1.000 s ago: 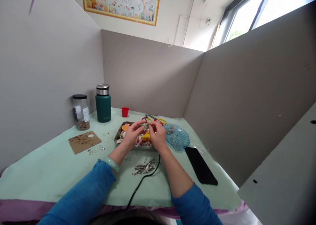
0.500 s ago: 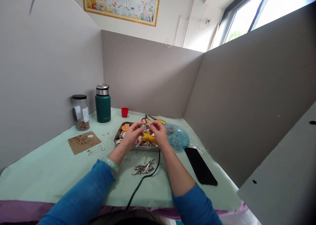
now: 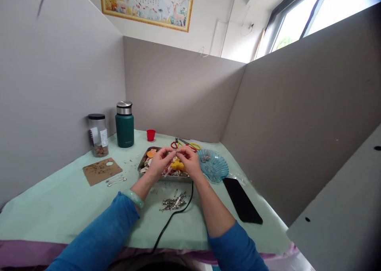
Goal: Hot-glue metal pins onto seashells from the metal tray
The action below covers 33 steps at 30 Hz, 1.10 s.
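My left hand [image 3: 158, 163] and my right hand [image 3: 191, 164] meet fingertip to fingertip above a metal tray [image 3: 181, 179]. Both are closed in a pinch on something small, mostly covered by the fingers; its kind does not show. Beneath them the tray holds many small colourful pieces, among them an orange one [image 3: 151, 153]. A yellow tool that looks like a glue gun [image 3: 177, 165] lies across the tray, partly behind my right hand. Nearer to me, a pile of small silver metal pin backs or clips [image 3: 173, 202] rests on the cloth.
A black cord [image 3: 166, 224] runs from the tray to the front edge. On the right are a blue shell-shaped plate [image 3: 218, 164] and a black phone-like slab [image 3: 242, 201]. Scissors [image 3: 195, 145], a red cup [image 3: 151, 135], a green flask [image 3: 124, 128], a jar [image 3: 98, 138], and cardboard [image 3: 101, 172] stand around.
My fingertips have drawn closer together, and the small pale and shiny piece seen between them before is now mostly hidden. Everything on the table stays where it was.
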Each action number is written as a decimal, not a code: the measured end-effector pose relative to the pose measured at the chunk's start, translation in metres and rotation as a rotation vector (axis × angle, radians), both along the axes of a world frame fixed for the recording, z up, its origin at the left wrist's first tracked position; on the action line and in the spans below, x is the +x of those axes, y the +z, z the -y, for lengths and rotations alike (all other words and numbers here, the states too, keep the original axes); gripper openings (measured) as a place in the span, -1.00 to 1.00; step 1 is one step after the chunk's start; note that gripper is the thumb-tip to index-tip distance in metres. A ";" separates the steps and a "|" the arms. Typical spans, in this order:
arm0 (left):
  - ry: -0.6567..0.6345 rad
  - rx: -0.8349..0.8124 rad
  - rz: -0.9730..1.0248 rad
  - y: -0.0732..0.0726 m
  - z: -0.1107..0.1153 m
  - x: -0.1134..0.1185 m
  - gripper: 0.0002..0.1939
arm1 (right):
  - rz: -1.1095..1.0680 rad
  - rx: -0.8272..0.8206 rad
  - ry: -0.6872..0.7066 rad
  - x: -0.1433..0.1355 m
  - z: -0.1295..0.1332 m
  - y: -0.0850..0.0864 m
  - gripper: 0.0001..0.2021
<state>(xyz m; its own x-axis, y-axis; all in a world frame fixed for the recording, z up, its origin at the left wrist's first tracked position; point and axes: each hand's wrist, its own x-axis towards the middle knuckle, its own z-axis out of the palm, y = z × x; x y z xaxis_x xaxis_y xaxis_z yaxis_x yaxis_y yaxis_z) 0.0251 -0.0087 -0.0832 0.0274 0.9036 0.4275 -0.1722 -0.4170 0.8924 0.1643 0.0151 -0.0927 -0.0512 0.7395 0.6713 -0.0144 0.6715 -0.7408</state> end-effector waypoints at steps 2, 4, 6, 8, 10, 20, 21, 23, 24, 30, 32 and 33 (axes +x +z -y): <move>0.003 -0.012 -0.004 0.002 0.001 0.000 -0.65 | 0.021 0.035 -0.012 -0.001 -0.001 -0.001 -0.86; -0.006 -0.024 -0.004 0.003 0.002 0.000 -0.64 | 0.038 0.062 -0.025 -0.001 0.000 -0.001 -0.87; -0.015 -0.032 -0.003 0.004 0.003 0.000 -0.63 | 0.053 0.063 -0.036 -0.001 0.001 0.000 -0.88; -0.011 -0.037 0.003 0.005 0.003 -0.001 -0.64 | 0.063 0.034 -0.039 -0.001 0.003 0.001 -0.87; -0.007 -0.042 0.009 0.005 0.003 -0.001 -0.65 | 0.056 -0.012 -0.034 -0.002 0.006 0.003 -0.85; -0.036 -0.049 -0.001 0.000 -0.002 -0.004 -0.68 | 0.047 -0.037 -0.034 -0.002 0.006 0.002 -0.83; -0.041 -0.045 0.001 0.000 -0.002 -0.004 -0.68 | 0.045 -0.030 -0.028 -0.002 0.005 0.001 -0.84; -0.049 -0.035 -0.005 0.001 -0.001 -0.004 -0.68 | 0.042 -0.020 -0.010 -0.002 0.004 0.000 -0.85; -0.053 -0.031 -0.010 0.001 -0.001 -0.005 -0.68 | 0.042 -0.021 -0.001 -0.001 0.004 -0.001 -0.85; -0.083 -0.046 -0.024 0.002 0.000 -0.005 -0.70 | 0.021 -0.078 0.036 -0.001 0.004 0.001 -0.85; -0.087 -0.060 -0.009 0.002 0.000 -0.004 -0.70 | 0.011 -0.078 0.048 -0.002 0.005 0.002 -0.85; -0.088 -0.067 -0.002 0.002 0.000 -0.004 -0.70 | 0.010 -0.078 0.050 -0.002 0.005 0.002 -0.86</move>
<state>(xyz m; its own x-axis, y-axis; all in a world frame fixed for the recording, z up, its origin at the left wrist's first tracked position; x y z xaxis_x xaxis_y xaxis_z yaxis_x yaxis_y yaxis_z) 0.0207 -0.0084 -0.0808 0.1087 0.9242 0.3662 -0.2042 -0.3398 0.9181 0.1626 0.0097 -0.0903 -0.0961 0.7855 0.6113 -0.0391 0.6107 -0.7909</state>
